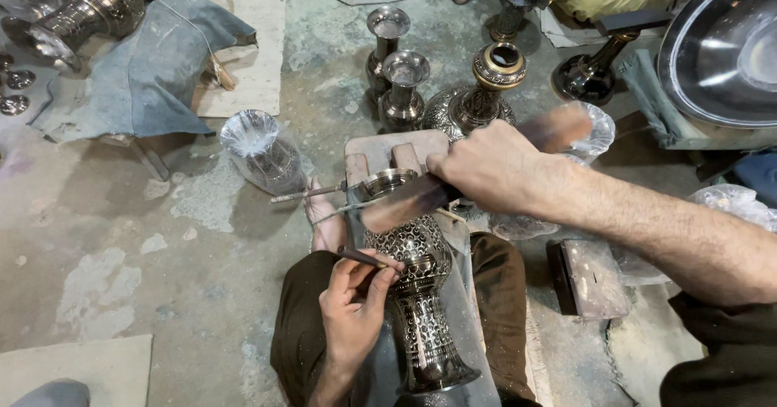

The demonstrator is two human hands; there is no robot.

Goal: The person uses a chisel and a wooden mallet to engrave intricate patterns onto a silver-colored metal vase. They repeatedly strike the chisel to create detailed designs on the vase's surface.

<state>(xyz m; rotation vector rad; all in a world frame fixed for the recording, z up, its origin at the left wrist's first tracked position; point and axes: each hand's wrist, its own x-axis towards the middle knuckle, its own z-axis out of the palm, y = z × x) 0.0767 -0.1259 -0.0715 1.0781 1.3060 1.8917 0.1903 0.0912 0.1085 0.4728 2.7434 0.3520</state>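
Left hand (pixel 352 310) fingers pinch chisel (pixel 362 256) tip-down on engraved vase (pixel 417 294), lying across lap against wood block (pixel 388 152). Right hand (pixel 490 168) fingers wrapped round mallet (pixel 486 164), blurred, at 12 o'clock. Risks: off-centre hit makes chisel skid, scars pattern; vase rolls; left thumb close to strike.

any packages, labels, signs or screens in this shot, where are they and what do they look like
No labels, signs or screens in view; only clear plastic wrapping.
Plastic-wrapped vase: lying on the floor left of the wooden block, clear crinkled bag over dark patterned metal.
Clear plastic bag: behind the right hand, crumpled, see-through.
Crumpled plastic: right edge by the forearm, clear and whitish.
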